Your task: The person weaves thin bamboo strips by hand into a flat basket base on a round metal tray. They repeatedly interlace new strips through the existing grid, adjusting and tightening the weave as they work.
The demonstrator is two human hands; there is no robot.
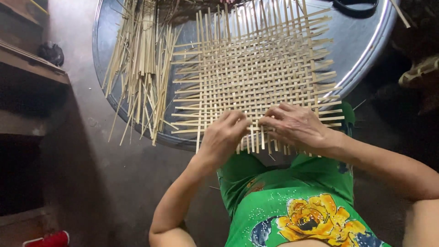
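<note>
A half-woven mat of pale bamboo strips (256, 73) lies on a big round metal tray (361, 41), its loose ends sticking out on all sides. My left hand (225, 135) rests on the mat's near edge, fingers curled over the strips. My right hand (297, 126) lies just beside it, fingertips pinching at a strip on the same edge. The two hands almost touch. Which single strip each one grips is hidden under the fingers.
A bundle of loose bamboo strips (139, 64) lies on the tray's left side, spilling over the rim. A dark object (356, 6) sits at the tray's far edge. Wooden steps (27, 64) stand at the left, with a red thing (50, 239) below. Grey concrete floor surrounds the tray.
</note>
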